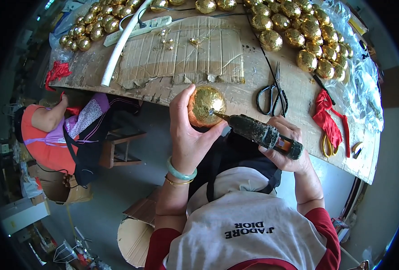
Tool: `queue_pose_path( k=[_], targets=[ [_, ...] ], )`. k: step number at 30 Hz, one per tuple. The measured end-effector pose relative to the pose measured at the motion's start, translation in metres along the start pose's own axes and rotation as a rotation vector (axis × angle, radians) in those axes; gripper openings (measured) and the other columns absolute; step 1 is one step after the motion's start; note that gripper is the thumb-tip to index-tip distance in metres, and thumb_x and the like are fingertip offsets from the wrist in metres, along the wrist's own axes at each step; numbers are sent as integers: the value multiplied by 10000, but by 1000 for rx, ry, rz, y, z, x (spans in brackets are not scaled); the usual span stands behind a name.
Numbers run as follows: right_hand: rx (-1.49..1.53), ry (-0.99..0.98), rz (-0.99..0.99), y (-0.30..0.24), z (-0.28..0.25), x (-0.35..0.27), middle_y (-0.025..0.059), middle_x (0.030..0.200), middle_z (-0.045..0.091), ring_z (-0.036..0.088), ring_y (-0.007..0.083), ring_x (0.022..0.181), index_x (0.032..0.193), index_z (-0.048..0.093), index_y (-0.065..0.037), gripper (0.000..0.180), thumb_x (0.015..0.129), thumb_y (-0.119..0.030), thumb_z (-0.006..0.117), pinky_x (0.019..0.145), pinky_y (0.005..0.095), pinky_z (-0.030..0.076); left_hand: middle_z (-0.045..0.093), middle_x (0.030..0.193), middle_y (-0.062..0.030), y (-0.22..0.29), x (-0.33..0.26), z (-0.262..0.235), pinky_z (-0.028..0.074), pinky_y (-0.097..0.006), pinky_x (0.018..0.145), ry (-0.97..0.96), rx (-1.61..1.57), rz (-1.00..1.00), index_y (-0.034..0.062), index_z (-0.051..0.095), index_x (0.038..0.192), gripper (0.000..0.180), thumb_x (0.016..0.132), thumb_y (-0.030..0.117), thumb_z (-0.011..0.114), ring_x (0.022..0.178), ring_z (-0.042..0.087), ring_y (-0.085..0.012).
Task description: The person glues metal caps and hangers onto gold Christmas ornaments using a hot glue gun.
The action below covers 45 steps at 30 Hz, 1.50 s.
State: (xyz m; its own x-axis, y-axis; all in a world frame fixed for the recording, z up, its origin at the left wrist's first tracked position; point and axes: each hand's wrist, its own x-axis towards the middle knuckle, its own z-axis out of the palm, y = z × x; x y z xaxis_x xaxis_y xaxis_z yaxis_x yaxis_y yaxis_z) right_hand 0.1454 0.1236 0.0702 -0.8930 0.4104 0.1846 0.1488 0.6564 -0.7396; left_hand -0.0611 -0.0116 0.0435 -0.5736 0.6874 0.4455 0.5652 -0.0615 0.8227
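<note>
My left hand (184,119) is closed round a shiny gold ball (206,104), thumb below and fingers on its left side. In my right hand (290,143) is a dark, grimy hot glue gun (255,131). Its nozzle points left and meets, or nearly meets, the ball's lower right side, where a small pale spot shows. Both hands are in front of the table's near edge. Beyond the right hand a pair of black-handled scissors (273,96) lies on the wooden table (163,93).
Gold balls (309,29) are heaped at the far right, and more (96,22) at the far left. A cardboard sheet (181,51), a power strip (138,30) and a white tube (125,45) lie between. Red fabric (326,118) sits right. Another person (51,135) is at left, near a wooden stool (118,147).
</note>
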Motion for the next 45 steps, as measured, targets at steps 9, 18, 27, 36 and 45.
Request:
queue_pose_path(
  k=[9, 18, 27, 36, 45],
  targets=[
    [227, -45, -108, 0, 5, 7, 185, 994, 617, 598, 344, 980, 968, 604, 36, 286, 731, -72, 724, 878, 414, 468, 502, 1215, -156, -9, -8, 1, 425, -399, 980, 4, -27, -50, 12, 457, 1304, 761, 648, 97, 833, 1124, 518, -307],
    [236, 34, -107, 10, 13, 11, 169, 812, 571, 604, 365, 775, 925, 584, 11, 275, 808, -199, 716, 695, 431, 489, 493, 1259, -153, -18, -6, 3, 377, -396, 1042, -13, -86, -155, 6, 433, 1333, 751, 642, 37, 724, 1188, 489, -292],
    [365, 44, -31, 20, 13, 0, 136, 800, 580, 584, 311, 745, 942, 600, 18, 256, 843, -191, 709, 673, 405, 471, 412, 1340, -147, -5, -12, 18, 390, -377, 1046, 20, -103, -166, 50, 288, 1438, 836, 719, -58, 699, 1207, 471, -256],
    [1059, 237, 362, 41, 21, 12, 54, 927, 672, 619, 119, 849, 1104, 644, -25, 321, 916, -285, 639, 734, 279, 492, 494, 1265, -102, -14, -28, 13, 534, -307, 868, -186, -652, -493, 48, 357, 1373, 768, 725, 6, 767, 1119, 544, -209],
    [1296, 245, 283, 41, 50, 42, 135, 1050, 622, 595, 240, 1027, 1095, 549, -41, 388, 993, -405, 462, 885, 358, 472, 455, 1310, -79, -15, -42, 34, 378, -321, 1027, -629, -742, -185, 25, 341, 1394, 940, 676, 291, 884, 1238, 447, -159]
  ],
)
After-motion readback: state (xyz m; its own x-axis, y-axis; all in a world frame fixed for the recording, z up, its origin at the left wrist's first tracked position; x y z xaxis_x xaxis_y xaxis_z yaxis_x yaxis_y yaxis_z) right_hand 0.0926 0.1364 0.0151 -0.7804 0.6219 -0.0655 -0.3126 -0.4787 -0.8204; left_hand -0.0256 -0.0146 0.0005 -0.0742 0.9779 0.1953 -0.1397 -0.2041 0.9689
